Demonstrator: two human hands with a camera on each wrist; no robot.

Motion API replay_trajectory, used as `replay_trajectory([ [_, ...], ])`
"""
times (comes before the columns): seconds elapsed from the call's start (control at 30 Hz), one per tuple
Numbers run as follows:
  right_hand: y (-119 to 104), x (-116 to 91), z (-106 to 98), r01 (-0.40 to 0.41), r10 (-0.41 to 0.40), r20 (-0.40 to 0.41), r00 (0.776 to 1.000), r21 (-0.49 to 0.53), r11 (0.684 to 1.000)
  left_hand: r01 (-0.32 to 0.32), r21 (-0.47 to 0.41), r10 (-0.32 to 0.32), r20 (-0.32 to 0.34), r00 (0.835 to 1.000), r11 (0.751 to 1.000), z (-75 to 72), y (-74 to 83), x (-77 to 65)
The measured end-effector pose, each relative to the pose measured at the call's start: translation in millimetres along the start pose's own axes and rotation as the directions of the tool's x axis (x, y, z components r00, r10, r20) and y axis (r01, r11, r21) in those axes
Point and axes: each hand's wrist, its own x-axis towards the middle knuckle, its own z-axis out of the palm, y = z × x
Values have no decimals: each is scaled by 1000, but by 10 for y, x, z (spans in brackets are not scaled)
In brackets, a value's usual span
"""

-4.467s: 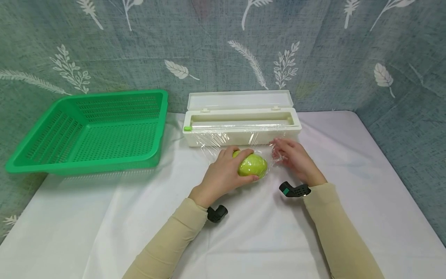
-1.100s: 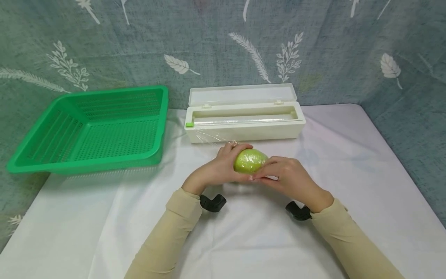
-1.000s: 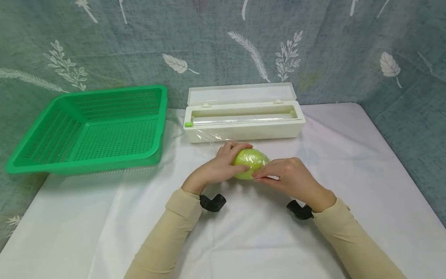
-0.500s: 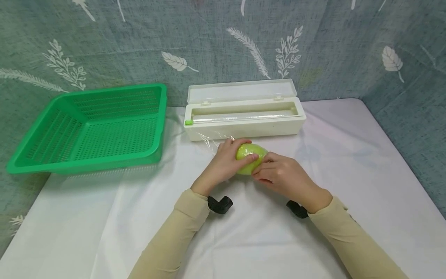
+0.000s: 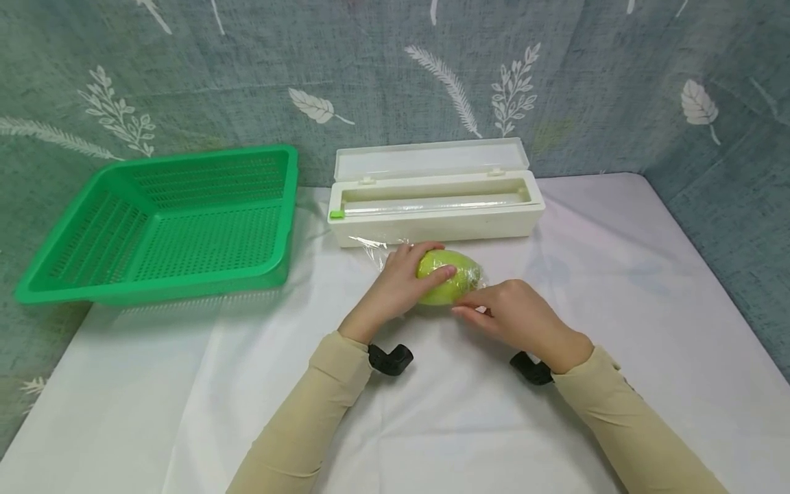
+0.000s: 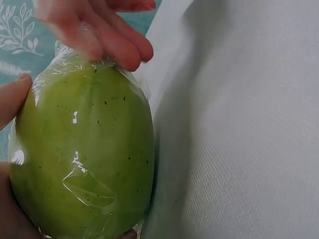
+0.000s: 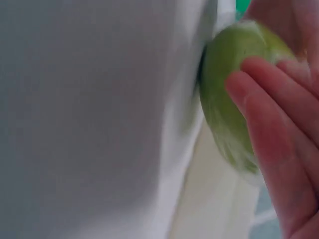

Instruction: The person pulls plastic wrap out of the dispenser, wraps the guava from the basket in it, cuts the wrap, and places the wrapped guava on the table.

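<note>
A green oval fruit [image 5: 446,276] with small dark specks lies on the white cloth, wrapped in clear plastic film. My left hand [image 5: 395,281] grips its left end, the thumb lying across the top. The right hand [image 5: 509,312] is at the other end, with straight fingers [image 7: 269,134] touching the film there. In the left wrist view, crinkled film [image 6: 65,52] bunches beneath those fingertips. More loose film [image 5: 373,248] stretches from behind the left hand towards the white wrap dispenser [image 5: 435,226], whose lid stands raised and whose film roll shows inside.
To the left stands a green plastic basket [image 5: 204,291] with slotted walls. A grey-green leaf-patterned cloth [image 5: 382,68] hangs behind the table. The white tablecloth [image 5: 463,425] has a few creases, and black cameras [image 5: 391,360] sit at both wrists.
The right hand has come in from beside the dispenser to the fruit's right end. Film there now clings closer round the fruit. Lately its fingertips have shifted slightly back from that end.
</note>
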Motion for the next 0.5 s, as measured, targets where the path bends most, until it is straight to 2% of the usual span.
replay_trajectory([
  [0.07,4,1,14,-126,119,52,991,139,982,4,5,-4,-4,1000,1000,8,-1,6],
  [0.1,9,2,23,-197,183,85,979,221,955,5,6,-5,-6,1000,1000,11,0,7],
  [0.13,16,3,33,-268,243,119,963,300,915,6,5,-6,-5,1000,1000,16,2,8],
  [0.23,49,0,69,-427,361,229,904,482,765,4,11,-4,1,1000,1000,26,18,4],
  [0.27,58,-2,78,-458,379,256,889,507,731,4,14,-4,4,1000,1000,29,25,3],
  [0.3,63,-4,85,-475,390,271,880,509,718,3,18,-3,8,1000,1000,32,29,2],
  [0.37,68,-6,97,-466,383,266,885,469,750,2,27,-2,14,1000,1000,32,34,0],
  [0.43,65,-1,105,-431,363,236,902,407,805,-5,35,4,15,1000,999,26,32,-1],
  [0.5,63,10,116,-393,334,214,918,369,842,-15,36,15,18,1000,999,15,15,-2],
])
